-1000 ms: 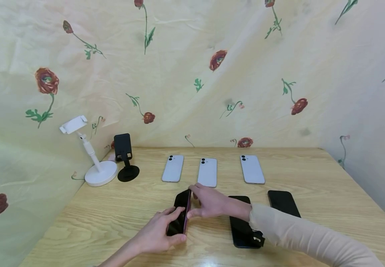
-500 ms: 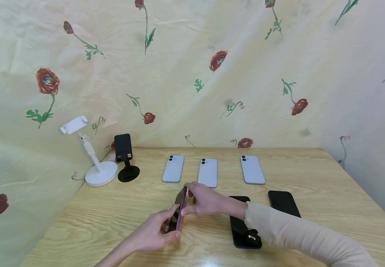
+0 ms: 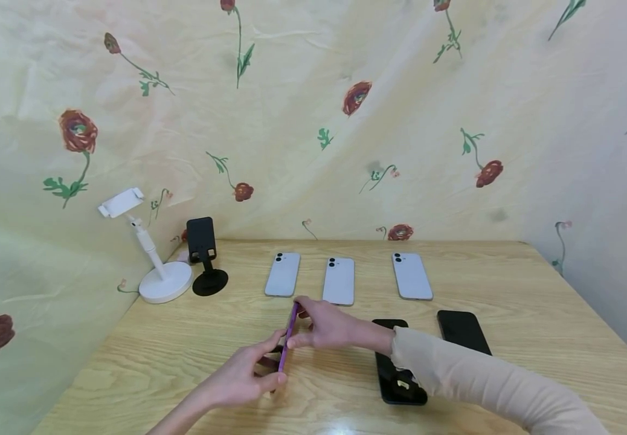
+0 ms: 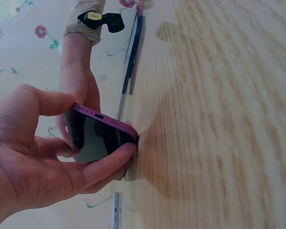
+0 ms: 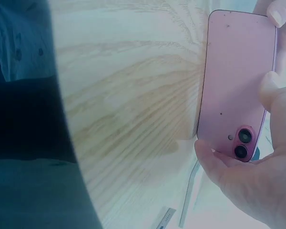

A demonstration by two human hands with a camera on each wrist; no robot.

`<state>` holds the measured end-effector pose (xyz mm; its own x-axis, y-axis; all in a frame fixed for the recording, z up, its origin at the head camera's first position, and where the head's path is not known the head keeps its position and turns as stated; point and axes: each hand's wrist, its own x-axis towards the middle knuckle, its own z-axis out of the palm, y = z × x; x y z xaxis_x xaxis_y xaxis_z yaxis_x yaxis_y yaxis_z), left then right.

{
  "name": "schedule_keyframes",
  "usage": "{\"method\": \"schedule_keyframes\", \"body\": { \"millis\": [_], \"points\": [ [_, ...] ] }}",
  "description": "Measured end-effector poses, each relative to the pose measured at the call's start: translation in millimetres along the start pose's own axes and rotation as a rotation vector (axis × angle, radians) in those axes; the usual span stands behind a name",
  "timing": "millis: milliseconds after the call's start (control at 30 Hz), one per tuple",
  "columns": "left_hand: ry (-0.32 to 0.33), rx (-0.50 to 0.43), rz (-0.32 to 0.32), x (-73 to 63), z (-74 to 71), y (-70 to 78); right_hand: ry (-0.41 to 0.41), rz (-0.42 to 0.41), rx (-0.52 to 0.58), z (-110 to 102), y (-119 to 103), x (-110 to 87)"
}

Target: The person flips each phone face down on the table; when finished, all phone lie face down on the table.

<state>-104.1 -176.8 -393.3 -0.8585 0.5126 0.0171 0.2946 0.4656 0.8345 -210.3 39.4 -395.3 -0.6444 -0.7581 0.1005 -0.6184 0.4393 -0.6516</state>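
Observation:
Both of my hands hold a phone with a pink-purple back and frame (image 3: 288, 339), tipped up on its long edge over the wooden table. My left hand (image 3: 241, 371) grips its near end, thumb on one edge and fingers along the screen side. At the far end, my right hand (image 3: 331, 323) pinches it with thumb and fingers. In the left wrist view, the dark screen (image 4: 96, 143) faces the left palm and the charging port edge points at the camera. The right wrist view shows the pink back (image 5: 236, 71) with two lenses beside my right hand (image 5: 248, 186).
Three pale phones lie face down: left (image 3: 282, 275), middle (image 3: 338, 281) and right (image 3: 412, 277). A dark phone (image 3: 385, 368) lies partly under my right forearm, another (image 3: 461, 330) beyond it. At left stand a white phone stand (image 3: 163, 283) and a black one (image 3: 210, 281).
The phone has been tipped from screen-up tilt to nearly on edge, so its purple side now faces the head camera. Both hands have shifted slightly left with it.

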Motion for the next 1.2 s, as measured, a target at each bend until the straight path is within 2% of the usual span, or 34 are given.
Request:
{"method": "schedule_keyframes", "body": {
  "millis": [233, 500, 700, 967, 1200],
  "points": [
    [-0.014, 0.001, -0.003, -3.3, -6.2, -0.5, -0.001, 0.034, 0.090, 5.5, -1.0, 4.5],
    [-0.067, -0.195, -0.043, -3.5, -11.5, -1.7, 0.014, 0.026, 0.161, 12.8, -1.2, 9.2],
    [-0.089, -0.283, -0.061, -5.9, -15.0, -5.2, 0.023, -0.004, 0.189, 15.8, -3.0, 12.2],
    [-0.109, -0.359, -0.095, -9.2, -20.0, -6.6, 0.036, -0.042, 0.164, 18.9, -6.2, 15.4],
    [-0.118, -0.422, -0.119, -12.0, -22.6, -11.2, 0.045, -0.035, 0.070, 23.9, -9.6, 15.7]
  ]
}}
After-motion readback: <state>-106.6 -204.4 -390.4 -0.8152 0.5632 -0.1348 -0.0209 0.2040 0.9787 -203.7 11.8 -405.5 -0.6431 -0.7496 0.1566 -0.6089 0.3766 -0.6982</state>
